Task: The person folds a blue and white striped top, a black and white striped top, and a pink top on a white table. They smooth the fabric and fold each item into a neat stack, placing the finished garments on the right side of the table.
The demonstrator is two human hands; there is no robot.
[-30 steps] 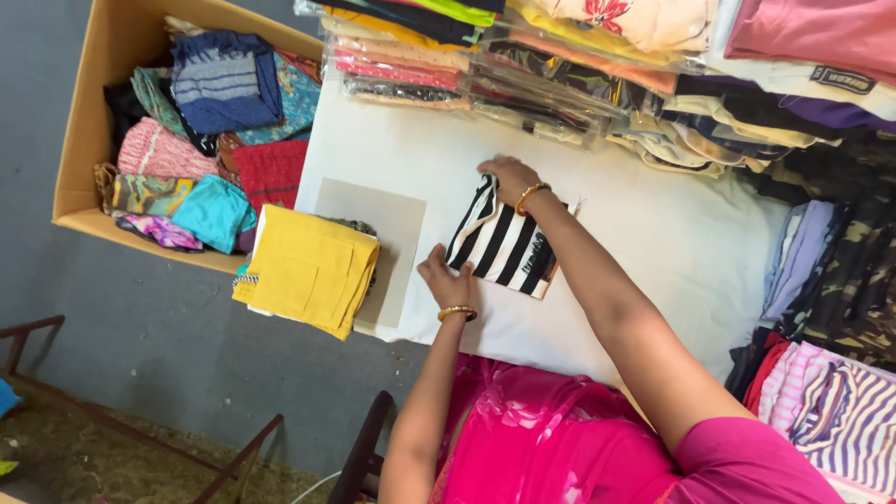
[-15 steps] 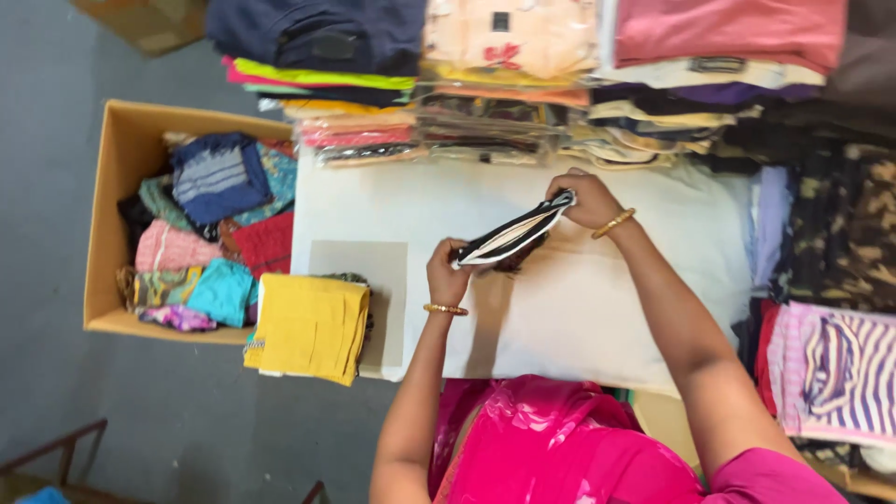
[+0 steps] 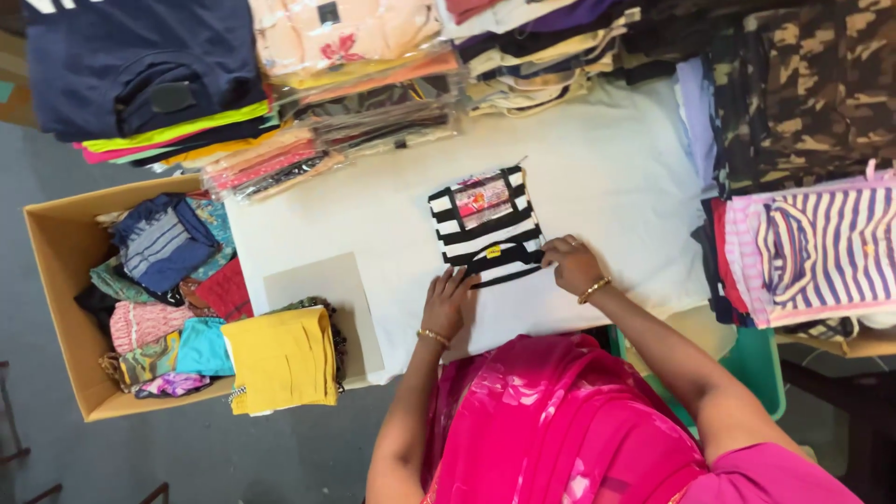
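A folded black-and-white striped garment [image 3: 485, 224] lies flat on the white-covered table [image 3: 597, 168], its pink tag facing up. My left hand [image 3: 448, 299] rests on the table at the garment's near left corner, fingertips touching its edge. My right hand [image 3: 571, 264] presses on the garment's near right corner. Both wrists wear gold bangles. A pink sari [image 3: 560, 420] covers my lap below the table edge.
A grey cardboard sheet [image 3: 322, 285] lies left of my hands, beside a folded yellow garment [image 3: 280, 359]. A cardboard box [image 3: 56, 280] of folded clothes stands at the left. Stacks of folded and bagged clothes [image 3: 373, 93] line the far edge; striped and camouflage piles [image 3: 812, 233] are on the right.
The striped garment was lifted on edge between both hands half a second ago; it now lies flat, flipped with its tag side up. The view has shifted.
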